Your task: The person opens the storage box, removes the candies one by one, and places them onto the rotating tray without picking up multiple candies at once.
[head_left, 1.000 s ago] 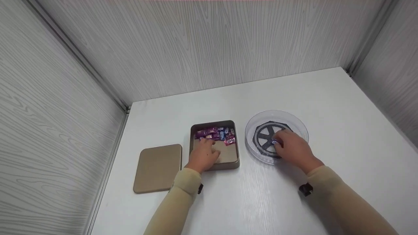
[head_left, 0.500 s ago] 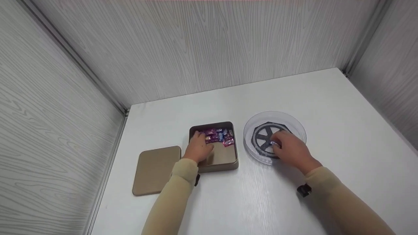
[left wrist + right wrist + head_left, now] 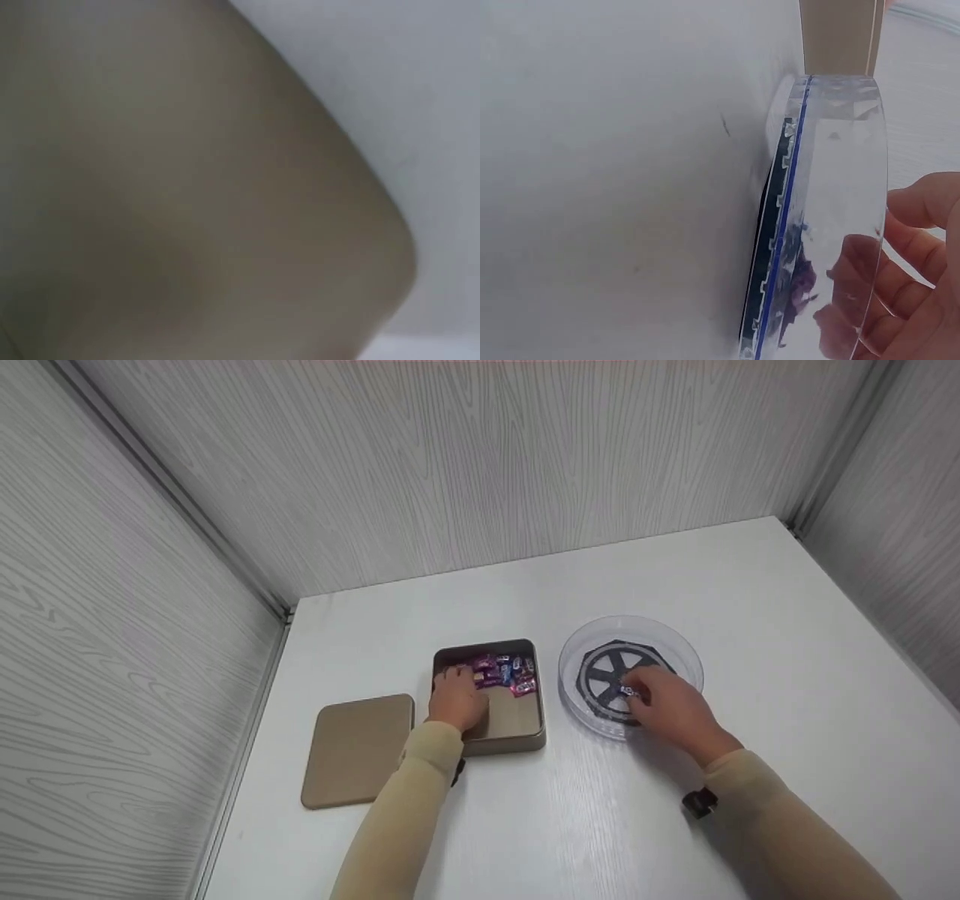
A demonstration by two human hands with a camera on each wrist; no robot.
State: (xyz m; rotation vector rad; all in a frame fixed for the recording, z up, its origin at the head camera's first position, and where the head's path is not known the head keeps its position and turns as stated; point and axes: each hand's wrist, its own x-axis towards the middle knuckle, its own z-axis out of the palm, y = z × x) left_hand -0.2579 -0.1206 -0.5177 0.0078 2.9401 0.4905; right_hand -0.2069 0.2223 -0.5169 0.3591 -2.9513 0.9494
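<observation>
My left hand (image 3: 457, 699) reaches into the open tan metal tin (image 3: 517, 744), over its left side. Its fingers bend down at the left end of a heap of wrapped candies (image 3: 491, 675) in purple, blue and pink; the fingertips are hidden, so a grip cannot be made out. My right hand (image 3: 677, 709) is inside the round clear plastic container (image 3: 576, 720), pinching a small wrapped candy (image 3: 627, 690) low over its dark wheel-shaped base pattern (image 3: 602, 676). In the right wrist view, curled fingers (image 3: 904, 292) show beside and through the clear wall.
The tan tin lid (image 3: 358, 754) lies flat on the white table (image 3: 585, 817), left of the tin. Pale wood-grain panels (image 3: 480, 465) enclose the table at the back and both sides. Blurred tan metal fills most of the left wrist view.
My left hand has shifted left inside the tin, from the front of the heap to its left end, with the fingers now bent down. My right hand keeps holding its candy in nearly the same spot.
</observation>
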